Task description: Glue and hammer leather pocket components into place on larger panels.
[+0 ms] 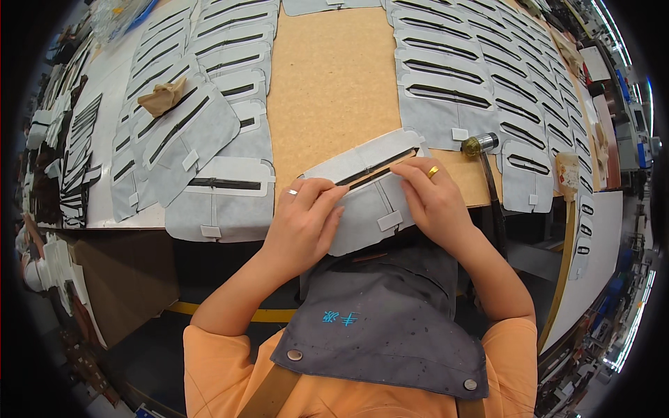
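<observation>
A light-grey fabric panel [359,219] lies tilted over the table's front edge, its near part hanging toward my apron. Across its white backing runs a long slot edged with black strips. My left hand [306,216] pinches the slot's lower black edge at its left end, fingers closed. Near the slot's right end, my right hand [433,195] has thumb and fingers drawn together on the same edge. A small white tab [389,221] sits below the slot, close to my right hand.
Rows of similar grey panels [446,97] cover the table's right side, with more stacked at left [216,188]. A crumpled brown piece [162,97] rests on the left stack. A lamp-like tool with a dark flexible neck [481,144] stands right of my hand. Bare tan board [334,76] lies between.
</observation>
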Demonstrator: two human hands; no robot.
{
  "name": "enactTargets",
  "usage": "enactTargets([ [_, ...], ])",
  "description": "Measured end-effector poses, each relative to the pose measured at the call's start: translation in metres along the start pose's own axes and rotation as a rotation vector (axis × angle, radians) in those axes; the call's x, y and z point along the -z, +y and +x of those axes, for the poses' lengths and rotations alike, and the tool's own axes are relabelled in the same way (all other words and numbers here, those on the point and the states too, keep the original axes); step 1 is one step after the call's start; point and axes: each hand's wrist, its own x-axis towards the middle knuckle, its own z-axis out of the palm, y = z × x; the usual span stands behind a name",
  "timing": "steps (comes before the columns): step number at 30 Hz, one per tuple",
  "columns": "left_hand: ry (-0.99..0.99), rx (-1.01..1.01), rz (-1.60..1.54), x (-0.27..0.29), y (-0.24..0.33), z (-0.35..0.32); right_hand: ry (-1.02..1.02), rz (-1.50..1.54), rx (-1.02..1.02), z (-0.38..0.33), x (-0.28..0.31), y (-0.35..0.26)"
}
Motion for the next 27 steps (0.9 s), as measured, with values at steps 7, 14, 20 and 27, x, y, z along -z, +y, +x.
enactTargets([
  [7,-0.152,-0.1,0.181,-0.019,0.002,0.014,-0.122,-0.187,0.11,-0.005,-0.007,-0.011],
  [14,-0.087,0.045,0.062,-0.015,-0.009,0.041,-0.175,-0.41,0.218,-0.006,-0.009,-0.014],
  [20,-0.448,0.365,-0.148,-0.001,-0.015,0.073,-0.083,0.049,0.021,-0.013,0.009,-0.004],
  [27,0.138,0.502,-0.903,-0.006,0.019,0.021,0.435,0.011,-0.112,-0.012,0.057,0.007],
])
